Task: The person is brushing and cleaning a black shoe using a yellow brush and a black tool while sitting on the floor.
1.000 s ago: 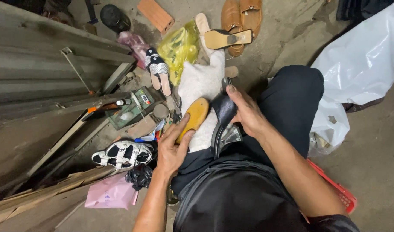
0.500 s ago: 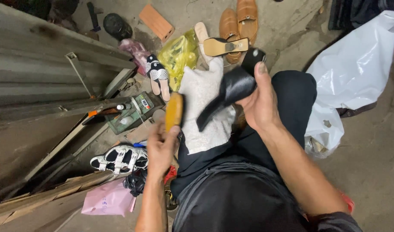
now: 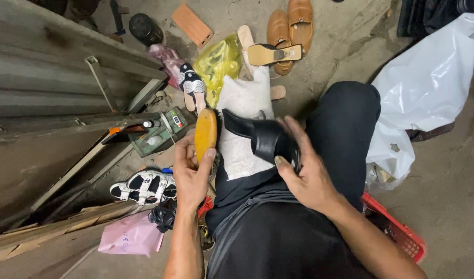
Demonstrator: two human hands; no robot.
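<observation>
Left hand (image 3: 191, 173) gripping wooden brush (image 3: 205, 135), right hand (image 3: 304, 173) holding black sandal (image 3: 262, 138); white cloth (image 3: 242, 129) beneath, shoes scattered around

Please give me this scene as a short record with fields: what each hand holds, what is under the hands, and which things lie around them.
left hand: holds a wooden-backed shoe brush, upright on its edge
right hand: holds a black heeled sandal, lying sideways
under the hands: white towel laid over the person's left knee
floor, left: black and white sandal, pink bag, green box
floor, far: yellow plastic bag, pair of tan shoes, brick
floor, right: white plastic bag, red basket
</observation>
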